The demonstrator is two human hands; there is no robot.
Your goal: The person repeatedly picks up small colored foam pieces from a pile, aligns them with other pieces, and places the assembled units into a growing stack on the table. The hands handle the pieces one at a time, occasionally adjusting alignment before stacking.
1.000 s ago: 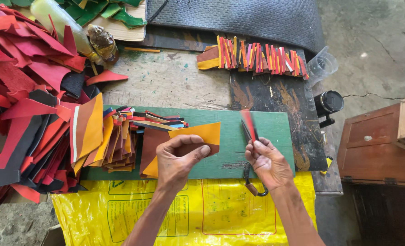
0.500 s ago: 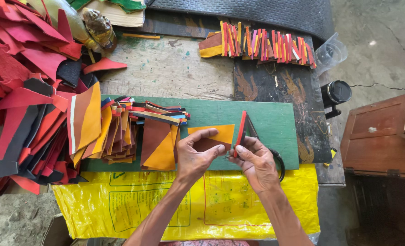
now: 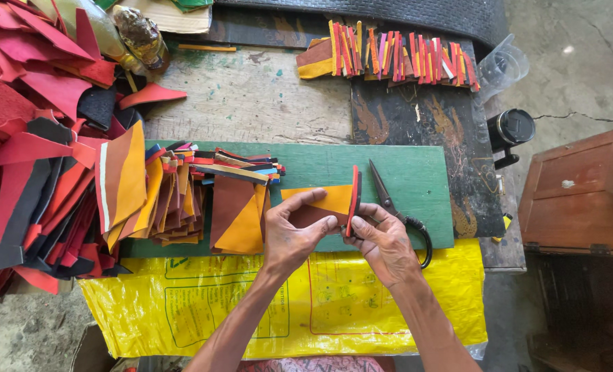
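My left hand (image 3: 293, 231) presses down on an orange and brown sheet piece (image 3: 328, 198) lying on the green board (image 3: 417, 179). Against that sheet's right edge my right hand (image 3: 382, 241) pinches a thin red strip (image 3: 353, 191) standing on its edge. Black scissors (image 3: 395, 207) lie on the board just right of my right hand, with nobody holding them. A stack of orange and brown cut pieces (image 3: 237, 217) rests immediately left of my left hand.
A big heap of red and black scraps (image 3: 31, 138) fills the left side. A row of coloured strips (image 3: 396, 55) lies at the back. A yellow sack (image 3: 182, 303) covers the near edge. A wooden box (image 3: 575, 193), a black cup (image 3: 512, 127) and a clear plastic cup (image 3: 503, 67) stand right.
My right hand has put the scissors down on the board and now holds the red strip against the orange sheet, where both hands have come together.
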